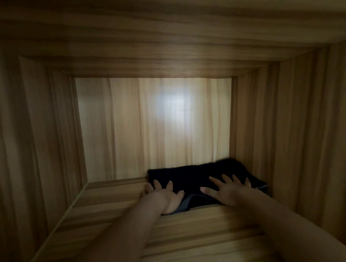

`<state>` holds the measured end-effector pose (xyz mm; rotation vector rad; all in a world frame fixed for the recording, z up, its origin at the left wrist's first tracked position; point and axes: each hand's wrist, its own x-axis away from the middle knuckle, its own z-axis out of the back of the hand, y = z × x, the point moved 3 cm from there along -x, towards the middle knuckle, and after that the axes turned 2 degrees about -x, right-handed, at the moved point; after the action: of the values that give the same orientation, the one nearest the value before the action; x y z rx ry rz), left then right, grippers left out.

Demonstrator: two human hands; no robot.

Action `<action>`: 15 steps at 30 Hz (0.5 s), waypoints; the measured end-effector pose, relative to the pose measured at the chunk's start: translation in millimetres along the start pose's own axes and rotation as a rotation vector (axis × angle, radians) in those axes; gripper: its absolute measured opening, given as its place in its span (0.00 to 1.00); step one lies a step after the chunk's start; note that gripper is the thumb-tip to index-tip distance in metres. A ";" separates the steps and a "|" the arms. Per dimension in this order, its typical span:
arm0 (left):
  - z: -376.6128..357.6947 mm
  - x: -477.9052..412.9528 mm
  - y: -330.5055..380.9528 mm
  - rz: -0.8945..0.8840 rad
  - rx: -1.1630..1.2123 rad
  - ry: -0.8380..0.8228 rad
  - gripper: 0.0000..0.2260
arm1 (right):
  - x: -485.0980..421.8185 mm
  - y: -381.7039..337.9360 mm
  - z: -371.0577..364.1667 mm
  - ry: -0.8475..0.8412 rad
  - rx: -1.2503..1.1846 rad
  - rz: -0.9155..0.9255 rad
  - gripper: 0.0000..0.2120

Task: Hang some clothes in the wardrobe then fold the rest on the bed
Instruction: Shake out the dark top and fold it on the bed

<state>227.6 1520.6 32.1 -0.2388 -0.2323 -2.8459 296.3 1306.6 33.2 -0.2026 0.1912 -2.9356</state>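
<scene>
A folded black cloth garment (193, 177) lies on the wooden shelf (113, 219) inside a wardrobe compartment, at the back and towards the right, with its far edge against the pale wood-grain back panel (156, 121) and its right end close to the right side wall (292, 120).

Both hands lie flat on it, palms down, gripping nothing. The left hand (165, 196) rests on the garment's near left corner with its fingers spread wide and straight. The outermost fingers reach the cloth's left edge, and whether they touch the shelf there cannot be told. The right hand (227, 190) presses on the near right part, fingers also fanned out and straight, pointing towards the back. The two thumbs point at each other with a stretch of cloth between them.

The garment looks thick and dark, almost featureless in the dim light. Its top right corner is bunched higher and blurred. At the near edge, between the hands, a strip of grey-blue fabric (184, 203) shows under the black layer.

Both bare forearms reach in over the front of the shelf. A soft patch of light falls on the back panel. The left side wall (32, 132) and the top panel (159, 38) carry the same streaked brown grain.
</scene>
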 end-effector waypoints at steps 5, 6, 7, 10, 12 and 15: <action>-0.8 19.9 -4.0 -0.062 0.003 0.086 0.34 | 34.1 -8.2 -4.7 0.079 0.024 0.012 0.37; 1.1 28.1 -5.4 -0.087 0.001 0.112 0.34 | 44.7 -6.6 -5.0 0.079 0.014 0.042 0.37; 3.3 37.5 -7.3 -0.111 0.006 0.128 0.34 | 55.7 -5.1 -4.3 0.064 0.007 0.075 0.38; 15.2 70.9 -12.3 -0.169 0.002 0.125 0.33 | 99.1 0.3 3.7 -0.029 -0.073 0.120 0.38; 25.4 97.4 -12.9 -0.214 -0.008 0.110 0.33 | 127.7 5.2 11.1 -0.065 -0.113 0.114 0.27; 34.8 140.1 -8.3 -0.295 0.003 0.109 0.33 | 171.6 15.3 21.2 -0.039 -0.085 0.140 0.26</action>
<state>97.3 1498.7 90.7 -0.0500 -0.2688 -3.1381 135.4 1255.0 73.0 -0.2485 0.3113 -2.7850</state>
